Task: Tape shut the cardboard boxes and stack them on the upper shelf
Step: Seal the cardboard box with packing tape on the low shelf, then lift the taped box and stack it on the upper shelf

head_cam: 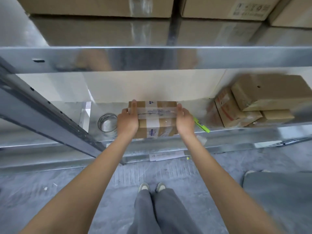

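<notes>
From where I watch, the left hand [127,121] covers the left end of the taped box [155,119], and the right hand [184,119] hides its right end, so I cannot see where the fingertips lie. The print on the box's tape is too small for me to read. The large boxes [101,5] on the upper shelf [152,58] are cut off by the top edge, their markings blurred. The pile of boxes [263,102] at far right runs past the right edge. The green marker [201,124] is partly behind the right hand.
</notes>
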{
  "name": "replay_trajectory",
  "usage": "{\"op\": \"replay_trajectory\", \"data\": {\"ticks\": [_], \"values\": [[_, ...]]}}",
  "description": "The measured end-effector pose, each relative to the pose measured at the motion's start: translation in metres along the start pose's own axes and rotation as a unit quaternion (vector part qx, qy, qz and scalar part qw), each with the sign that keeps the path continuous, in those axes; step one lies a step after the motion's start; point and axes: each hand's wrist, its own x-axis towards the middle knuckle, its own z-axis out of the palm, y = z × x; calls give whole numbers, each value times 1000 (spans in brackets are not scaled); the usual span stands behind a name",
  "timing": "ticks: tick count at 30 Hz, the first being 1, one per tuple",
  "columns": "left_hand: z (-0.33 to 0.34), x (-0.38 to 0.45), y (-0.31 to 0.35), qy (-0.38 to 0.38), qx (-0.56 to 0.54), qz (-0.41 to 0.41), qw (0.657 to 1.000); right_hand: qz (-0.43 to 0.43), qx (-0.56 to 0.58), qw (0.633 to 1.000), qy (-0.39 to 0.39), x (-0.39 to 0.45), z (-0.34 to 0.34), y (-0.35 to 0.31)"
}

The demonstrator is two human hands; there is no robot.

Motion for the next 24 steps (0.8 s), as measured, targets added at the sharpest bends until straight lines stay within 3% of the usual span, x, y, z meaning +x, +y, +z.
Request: {"op": "replay_trajectory", "data": {"ticks": [2, 6, 12, 24], "values": [[-2, -5, 2, -7, 2, -6, 1000, 44, 9, 997, -64, 3, 5, -1], [1, -24, -12, 6, -96, 16, 995, 73, 150, 985, -32, -13, 1, 10], [7, -71, -1, 8, -298, 37, 954, 112, 368, 922, -35, -29, -24, 36], [49, -211, 29, 68, -333, 67, 938, -32, 365, 930, -6, -94, -127, 68]]}}
